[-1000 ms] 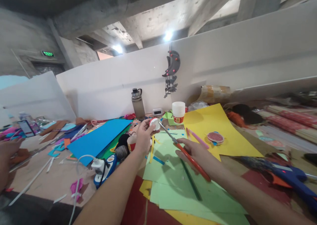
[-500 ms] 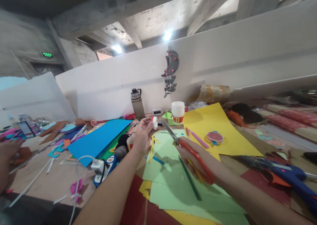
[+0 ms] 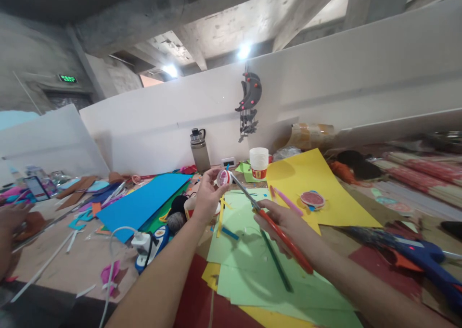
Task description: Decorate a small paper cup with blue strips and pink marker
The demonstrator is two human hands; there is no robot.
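Observation:
My left hand (image 3: 208,195) pinches a small round white piece (image 3: 223,177) with a red edge and a pinkish face, like the cut-off base of a paper cup. A bit of blue sticks up from its top. In my right hand (image 3: 279,217) is a pair of scissors (image 3: 267,216) with red handles, the fingers wrapped round them. The blades point up and left, closed or nearly so, with their tips at the right edge of the round piece. Below both hands lie light green paper sheets (image 3: 245,265), with a dark green pencil-like stick (image 3: 277,263) on them.
A stack of paper cups (image 3: 259,162) and a bottle (image 3: 199,152) stand behind. To the right are yellow paper (image 3: 346,203), a round red disc (image 3: 312,200) and a blue glue gun (image 3: 420,251). Blue paper (image 3: 144,198) and a power strip (image 3: 159,246) lie left. Another person's hand (image 3: 16,215) shows far left.
My left hand has turned the round piece so its pinkish face shows. The scissor blades have come together, their tips now at the piece's edge.

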